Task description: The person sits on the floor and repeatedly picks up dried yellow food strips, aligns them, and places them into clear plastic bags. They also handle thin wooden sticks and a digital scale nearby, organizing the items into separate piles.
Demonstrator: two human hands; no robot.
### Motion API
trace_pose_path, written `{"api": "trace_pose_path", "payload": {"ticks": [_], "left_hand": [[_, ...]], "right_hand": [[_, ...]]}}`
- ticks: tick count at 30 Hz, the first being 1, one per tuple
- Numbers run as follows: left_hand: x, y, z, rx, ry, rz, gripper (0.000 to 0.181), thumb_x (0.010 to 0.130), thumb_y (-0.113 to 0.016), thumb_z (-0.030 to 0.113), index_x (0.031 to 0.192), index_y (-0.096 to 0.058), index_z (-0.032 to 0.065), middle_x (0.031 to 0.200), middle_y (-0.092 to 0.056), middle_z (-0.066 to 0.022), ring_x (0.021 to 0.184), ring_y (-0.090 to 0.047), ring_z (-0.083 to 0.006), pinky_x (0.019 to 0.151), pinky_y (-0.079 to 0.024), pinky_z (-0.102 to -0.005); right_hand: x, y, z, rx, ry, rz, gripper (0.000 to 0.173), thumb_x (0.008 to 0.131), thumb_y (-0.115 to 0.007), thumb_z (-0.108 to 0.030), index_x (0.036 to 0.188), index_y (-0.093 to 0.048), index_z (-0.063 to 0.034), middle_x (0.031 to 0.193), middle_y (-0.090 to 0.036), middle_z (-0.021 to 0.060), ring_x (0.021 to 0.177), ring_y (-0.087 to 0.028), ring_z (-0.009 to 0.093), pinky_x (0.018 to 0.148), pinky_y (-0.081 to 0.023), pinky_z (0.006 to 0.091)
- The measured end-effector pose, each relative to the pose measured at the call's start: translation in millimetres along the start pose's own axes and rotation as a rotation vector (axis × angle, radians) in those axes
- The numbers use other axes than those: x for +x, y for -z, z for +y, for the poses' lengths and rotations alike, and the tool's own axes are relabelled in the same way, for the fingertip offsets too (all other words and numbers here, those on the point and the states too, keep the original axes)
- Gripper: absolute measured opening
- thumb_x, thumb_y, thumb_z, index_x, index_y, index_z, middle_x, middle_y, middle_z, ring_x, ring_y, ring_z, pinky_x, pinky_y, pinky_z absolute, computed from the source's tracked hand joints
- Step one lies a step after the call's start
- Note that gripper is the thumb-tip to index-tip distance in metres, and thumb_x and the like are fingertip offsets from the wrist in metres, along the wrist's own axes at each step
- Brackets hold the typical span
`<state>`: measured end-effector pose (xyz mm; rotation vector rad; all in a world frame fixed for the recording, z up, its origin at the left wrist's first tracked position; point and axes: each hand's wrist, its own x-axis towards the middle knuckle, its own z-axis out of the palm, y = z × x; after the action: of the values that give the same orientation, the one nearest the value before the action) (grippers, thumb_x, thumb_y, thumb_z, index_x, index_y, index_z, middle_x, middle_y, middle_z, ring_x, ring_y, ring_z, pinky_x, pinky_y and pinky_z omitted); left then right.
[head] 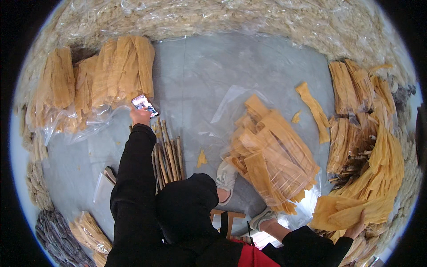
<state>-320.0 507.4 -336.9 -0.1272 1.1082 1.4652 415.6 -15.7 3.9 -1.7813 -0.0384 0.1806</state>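
My left hand [140, 115] reaches forward and holds a smartphone [145, 104] with a lit screen, a digit lying over the glass. The phone is beside the front edge of large bundles of yellow-tan cloth-like strips [123, 70], partly wrapped in clear plastic. Low at the right, my right hand [357, 227] grips the lower edge of a broad, thin yellow sheet [340, 212]; some of its fingers are hidden by the material. That sheet adjoins a long heap of similar yellow strips [387, 160].
A plastic-wrapped stack of yellow strips [273, 153] lies by my feet. Thin wooden sticks [170, 157] lie left of my knee. One loose strip [313, 111] rests on the grey floor [200, 66]. Pale fibrous bundles under plastic [213, 16] border the area; dark bundles [60, 238] lie lower left.
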Motion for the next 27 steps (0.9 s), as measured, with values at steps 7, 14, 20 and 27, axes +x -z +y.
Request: {"api": "trace_pose_path", "payload": {"ticks": [7,14,20,27], "left_hand": [[-19,-9,35,0.005,-0.202,0.006,0.056,0.089,-0.033,0.043,0.126,-0.024,0.0012,0.109,-0.030,-0.0168,0.105,-0.032,-0.0289,0.093,-0.026,-0.0421],[-165,20,39,-0.025,-0.206,0.062,0.022,0.085,-0.052,0.020,0.103,-0.048,0.0076,0.054,-0.038,0.0003,0.062,-0.047,-0.0175,0.065,-0.041,-0.0304],[-254,44,4,-0.002,0.053,0.004,0.016,0.089,-0.050,0.016,0.075,-0.049,0.0095,0.056,-0.046,0.0014,0.062,-0.050,-0.0137,0.063,-0.043,-0.0266],[-403,-89,9,0.281,-0.114,-0.713,0.023,0.088,-0.051,0.011,0.110,-0.051,0.0049,0.069,-0.052,-0.0005,0.072,-0.052,-0.0129,0.072,-0.042,-0.0294]], "right_hand": [[-15,-17,-8,-0.051,0.040,0.019,0.060,0.077,-0.070,-0.023,0.125,-0.042,0.0003,0.118,-0.052,0.0120,0.101,-0.054,0.025,0.086,-0.047,0.0369],[-33,-23,-17,0.058,-0.063,-0.112,0.057,0.078,-0.069,-0.020,0.124,-0.043,0.0004,0.117,-0.053,0.0110,0.101,-0.055,0.024,0.086,-0.047,0.0351],[-50,-16,-16,0.228,-0.174,-0.240,0.055,0.080,-0.066,-0.021,0.125,-0.042,-0.0004,0.118,-0.053,0.0110,0.103,-0.054,0.026,0.089,-0.045,0.0371],[-101,-34,-12,0.251,-0.106,-0.387,0.050,0.079,-0.063,-0.015,0.122,-0.043,0.0001,0.110,-0.055,0.0100,0.098,-0.055,0.024,0.085,-0.047,0.0369]]}}
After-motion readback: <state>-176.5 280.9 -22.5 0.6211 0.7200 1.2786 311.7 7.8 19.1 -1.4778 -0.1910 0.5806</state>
